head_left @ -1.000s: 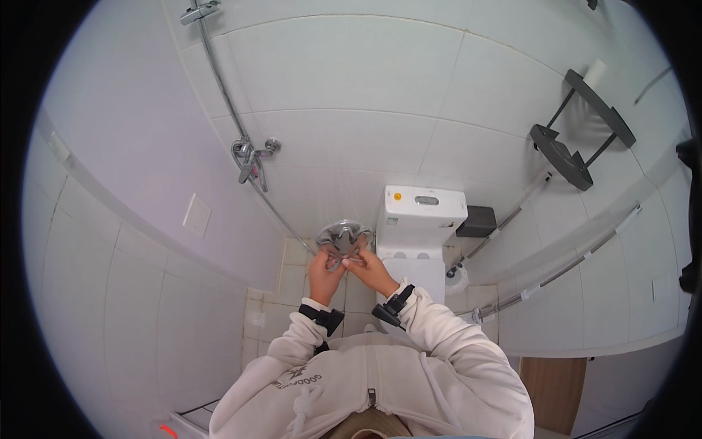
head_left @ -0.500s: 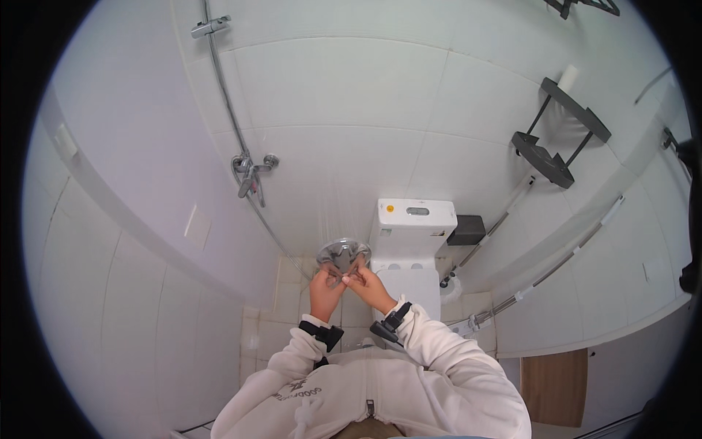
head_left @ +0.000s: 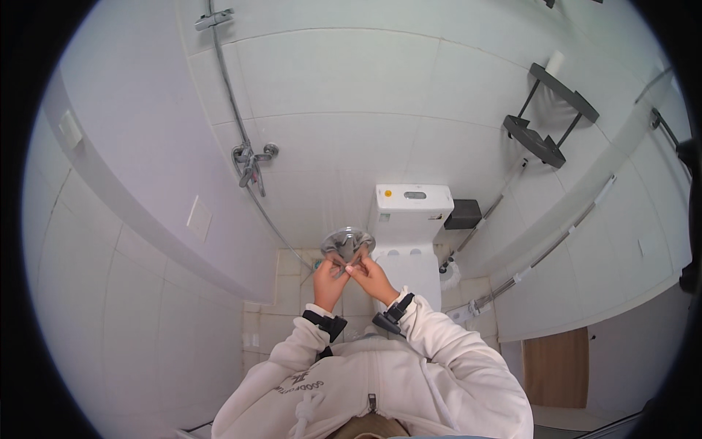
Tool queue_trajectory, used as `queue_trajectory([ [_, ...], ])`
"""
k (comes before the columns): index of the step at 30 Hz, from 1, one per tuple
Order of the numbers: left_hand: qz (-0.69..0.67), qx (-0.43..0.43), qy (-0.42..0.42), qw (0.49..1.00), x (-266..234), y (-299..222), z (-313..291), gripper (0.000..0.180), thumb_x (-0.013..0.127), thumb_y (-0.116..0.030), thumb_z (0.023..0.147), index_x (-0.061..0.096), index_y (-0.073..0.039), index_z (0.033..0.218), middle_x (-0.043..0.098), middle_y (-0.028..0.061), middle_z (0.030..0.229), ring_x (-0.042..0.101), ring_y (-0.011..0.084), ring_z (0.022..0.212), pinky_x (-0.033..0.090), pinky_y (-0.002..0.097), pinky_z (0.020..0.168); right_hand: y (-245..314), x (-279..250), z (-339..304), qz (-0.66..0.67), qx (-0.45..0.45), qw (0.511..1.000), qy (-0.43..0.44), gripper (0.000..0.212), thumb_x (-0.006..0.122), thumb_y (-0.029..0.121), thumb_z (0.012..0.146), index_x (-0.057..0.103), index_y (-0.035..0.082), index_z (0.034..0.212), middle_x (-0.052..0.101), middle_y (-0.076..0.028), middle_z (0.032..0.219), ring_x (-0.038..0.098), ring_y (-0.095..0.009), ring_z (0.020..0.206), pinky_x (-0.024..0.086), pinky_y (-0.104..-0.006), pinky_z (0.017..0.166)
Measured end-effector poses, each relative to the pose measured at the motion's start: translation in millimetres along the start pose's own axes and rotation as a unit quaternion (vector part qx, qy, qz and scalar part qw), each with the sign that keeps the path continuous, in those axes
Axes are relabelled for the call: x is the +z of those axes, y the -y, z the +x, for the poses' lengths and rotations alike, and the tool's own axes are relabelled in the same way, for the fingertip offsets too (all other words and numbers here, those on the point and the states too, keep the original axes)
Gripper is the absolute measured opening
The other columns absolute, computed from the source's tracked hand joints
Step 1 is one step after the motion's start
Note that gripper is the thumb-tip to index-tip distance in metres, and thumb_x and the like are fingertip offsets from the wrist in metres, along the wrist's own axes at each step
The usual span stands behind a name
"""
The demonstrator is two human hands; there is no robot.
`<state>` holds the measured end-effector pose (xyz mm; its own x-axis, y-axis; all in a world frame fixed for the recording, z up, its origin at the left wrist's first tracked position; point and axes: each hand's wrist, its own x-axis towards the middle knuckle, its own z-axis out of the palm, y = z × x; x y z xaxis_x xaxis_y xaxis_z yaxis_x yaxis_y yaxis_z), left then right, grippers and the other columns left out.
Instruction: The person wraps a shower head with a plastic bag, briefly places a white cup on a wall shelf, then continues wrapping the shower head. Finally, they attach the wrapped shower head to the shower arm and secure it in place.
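Note:
A round, mirror-bright metal piece (head_left: 349,242), like a shallow bowl or disc, is in front of me, left of the toilet. Its surface reflects my fingers. My left hand (head_left: 331,282) is closed at its near rim, thumb and fingertips bunched together. Close beside it, my right hand (head_left: 371,279) pinches the same near edge, its thumb almost meeting the left one. The fingers partly cover that edge, so their exact hold is hard to see. Black straps with dark blocks circle both wrists, over pale sleeves.
The white toilet (head_left: 407,271) stands just right of my hands, with a dark grey box (head_left: 463,214) beside its tank. At left, a shower mixer (head_left: 250,156) and hose hang on the tiled wall. A dark corner shelf (head_left: 542,139) and a curved rail (head_left: 542,261) are at right.
The view has tilted slightly, so the wall fittings and toilet sit higher in the picture. My hands and the metal piece have shifted a little up and right, with the same closed grip.

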<state>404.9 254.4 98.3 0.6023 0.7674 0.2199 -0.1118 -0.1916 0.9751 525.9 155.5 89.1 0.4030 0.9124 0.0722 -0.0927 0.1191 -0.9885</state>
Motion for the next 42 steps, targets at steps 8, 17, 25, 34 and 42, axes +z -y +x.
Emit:
queue_trajectory([
  [8, -0.022, 0.002, 0.028, 0.999, 1, -6, -8, 0.02, 0.076, -0.001, 0.085, 0.061, -0.002, 0.099, 0.063, 0.0027, 0.098, 0.063, 0.0128, 0.093, 0.057, 0.0355, 0.09, 3, 5, -14, -0.005, -0.011, 1.0, -0.025, 0.025, 0.065, 0.012, 0.101, 0.055, 0.0, 0.121, 0.06, 0.001, 0.106, 0.056, -0.004, 0.097, 0.047, -0.0206, 0.084],
  [17, -0.024, 0.001, 0.052, 0.998, 16, -8, -8, 0.021, 0.076, -0.001, 0.085, 0.061, -0.003, 0.1, 0.065, 0.0032, 0.098, 0.064, 0.0126, 0.095, 0.057, 0.0348, 0.09, 7, -5, -25, -0.017, -0.026, 0.998, -0.063, 0.026, 0.066, 0.015, 0.101, 0.057, -0.002, 0.119, 0.066, -0.005, 0.106, 0.063, -0.009, 0.098, 0.052, -0.0245, 0.083],
  [25, -0.058, 0.022, 0.089, 0.994, 23, -1, -13, 0.024, 0.076, 0.001, 0.085, 0.061, -0.001, 0.104, 0.065, 0.0047, 0.102, 0.065, 0.0147, 0.098, 0.056, 0.0347, 0.093, 16, -2, -43, -0.044, -0.027, 0.992, -0.116, 0.02, 0.066, 0.013, 0.101, 0.058, 0.0, 0.115, 0.061, 0.002, 0.1, 0.056, -0.004, 0.091, 0.048, -0.0214, 0.08],
  [34, -0.047, 0.007, 0.108, 0.993, 11, -5, -23, 0.022, 0.077, -0.001, 0.085, 0.061, 0.002, 0.099, 0.065, 0.0072, 0.104, 0.066, 0.0168, 0.101, 0.057, 0.0375, 0.095, 6, 7, -58, -0.065, -0.03, 0.99, -0.119, 0.032, 0.068, 0.02, 0.1, 0.056, -0.004, 0.118, 0.066, -0.005, 0.103, 0.063, -0.01, 0.099, 0.052, -0.0258, 0.084],
  [42, -0.055, 0.01, 0.099, 0.993, 5, -8, -33, 0.022, 0.078, 0.001, 0.084, 0.06, 0.0, 0.097, 0.063, 0.006, 0.1, 0.066, 0.016, 0.099, 0.057, 0.0361, 0.092, 17, 23, -67, -0.05, -0.034, 0.991, -0.118, 0.03, 0.067, 0.017, 0.1, 0.055, -0.002, 0.12, 0.064, -0.005, 0.109, 0.062, -0.01, 0.102, 0.052, -0.0266, 0.088],
])
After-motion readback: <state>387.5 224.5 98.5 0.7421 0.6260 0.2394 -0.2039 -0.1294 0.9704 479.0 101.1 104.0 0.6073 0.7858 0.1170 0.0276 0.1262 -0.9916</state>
